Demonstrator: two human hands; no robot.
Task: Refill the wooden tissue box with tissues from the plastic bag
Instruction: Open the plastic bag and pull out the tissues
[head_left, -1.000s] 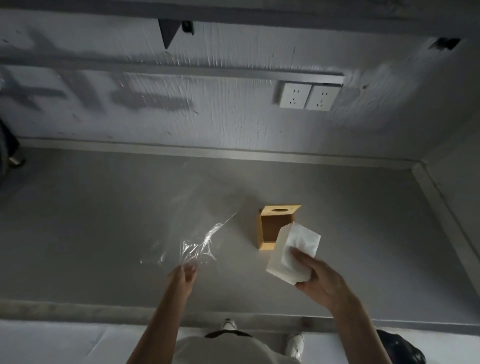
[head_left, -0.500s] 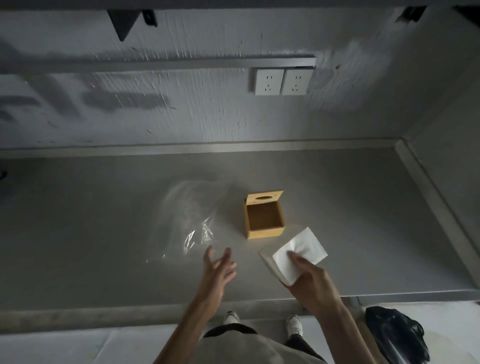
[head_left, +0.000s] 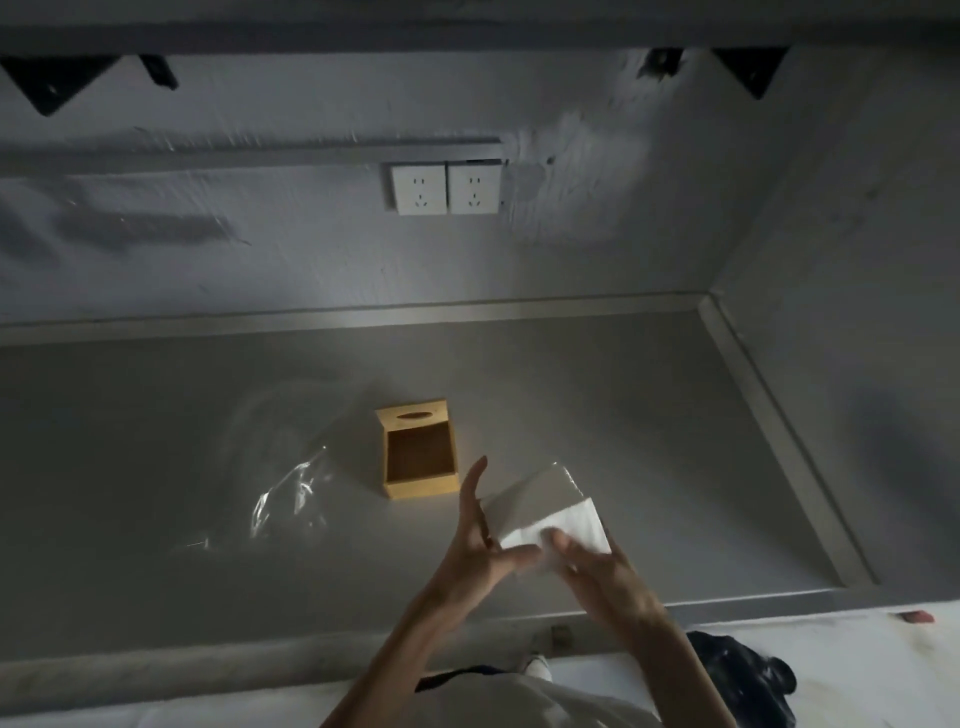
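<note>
The wooden tissue box (head_left: 420, 453) lies on the grey counter (head_left: 156, 415) with its open, empty inside facing up and its slotted panel at the far end. To its left lies the clear plastic bag (head_left: 291, 493), flat and crumpled. A white stack of tissues (head_left: 540, 506) is held just right of and nearer than the box. My right hand (head_left: 602, 577) grips the stack's near edge from below right. My left hand (head_left: 475, 545) presses flat against the stack's left side, fingers straight, thumb under it.
A grey wall with two white sockets (head_left: 445, 188) rises behind the counter. A side wall (head_left: 857, 364) closes the right end. Black brackets (head_left: 47, 83) hang above. A dark bag (head_left: 743, 680) lies on the floor at lower right.
My left hand let go of the plastic bag, which settled on the counter, and came across to the tissue stack. The stack moved nearer and tilted in my right hand.
</note>
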